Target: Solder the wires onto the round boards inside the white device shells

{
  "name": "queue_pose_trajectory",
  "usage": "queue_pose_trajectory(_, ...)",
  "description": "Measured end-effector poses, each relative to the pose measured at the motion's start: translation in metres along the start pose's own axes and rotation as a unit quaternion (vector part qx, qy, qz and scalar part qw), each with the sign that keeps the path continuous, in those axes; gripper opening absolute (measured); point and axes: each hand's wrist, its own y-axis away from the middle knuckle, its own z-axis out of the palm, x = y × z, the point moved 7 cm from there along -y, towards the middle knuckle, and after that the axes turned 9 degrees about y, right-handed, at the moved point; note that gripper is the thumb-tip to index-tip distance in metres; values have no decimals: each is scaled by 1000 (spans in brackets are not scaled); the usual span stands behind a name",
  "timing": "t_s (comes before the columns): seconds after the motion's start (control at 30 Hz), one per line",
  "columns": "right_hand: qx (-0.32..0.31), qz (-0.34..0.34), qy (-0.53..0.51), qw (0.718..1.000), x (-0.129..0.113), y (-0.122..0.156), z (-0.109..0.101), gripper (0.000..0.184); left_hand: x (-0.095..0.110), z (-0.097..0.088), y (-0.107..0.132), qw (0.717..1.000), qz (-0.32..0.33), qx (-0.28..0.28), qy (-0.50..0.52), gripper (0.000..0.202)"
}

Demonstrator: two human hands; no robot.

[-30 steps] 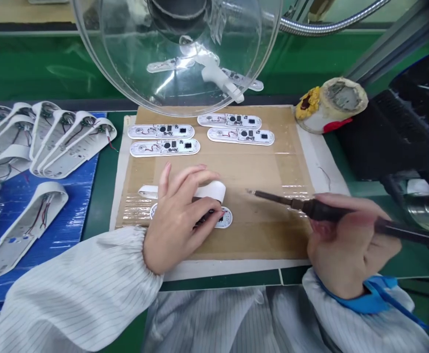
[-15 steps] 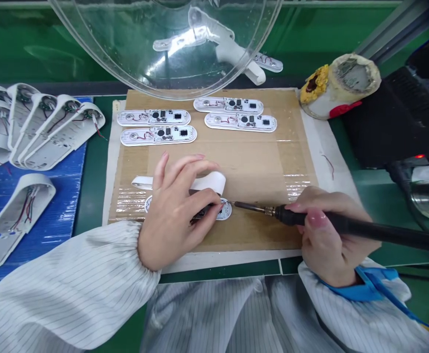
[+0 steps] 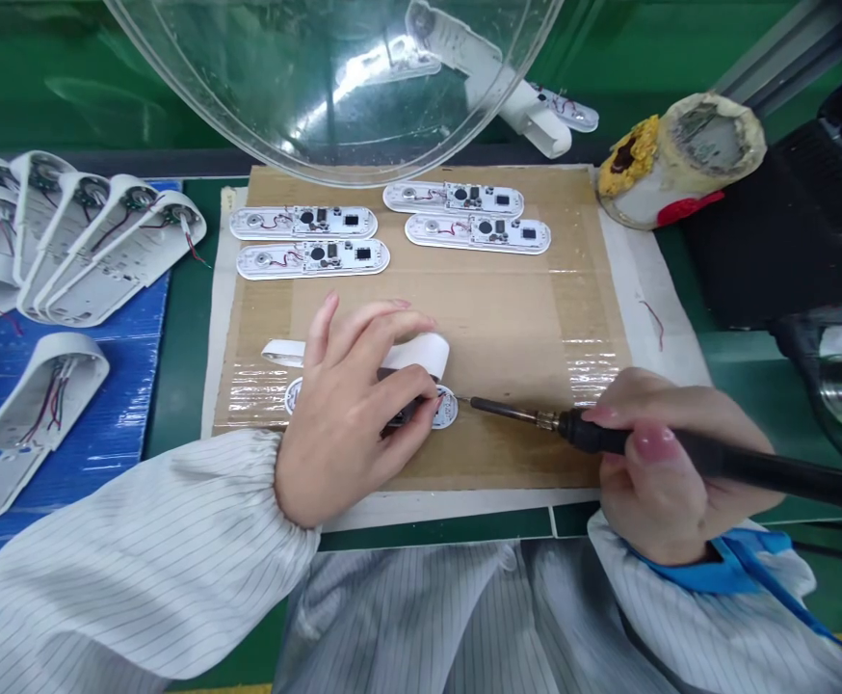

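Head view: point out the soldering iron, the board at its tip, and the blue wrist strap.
Soldering iron (image 3: 586,431): head view, dark handle.
Board (image 3: 448,411): head view, exposed right end.
Blue wrist strap (image 3: 745,562): head view, band beside the cuff.

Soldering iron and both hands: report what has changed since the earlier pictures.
The right hand has brought the soldering iron leftward; its tip is now close to the right end of the circuit board under the left hand. Nothing was visibly picked up or let go. The left hand stays over the board; four other boards stay put.
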Motion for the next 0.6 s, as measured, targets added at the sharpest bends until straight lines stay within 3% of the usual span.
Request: queue_pose_trajectory(0.6, -6, -14, -12, 1000, 0, -3, 3, 12, -4, 1, 0, 1000, 3, -19, 24, 8)
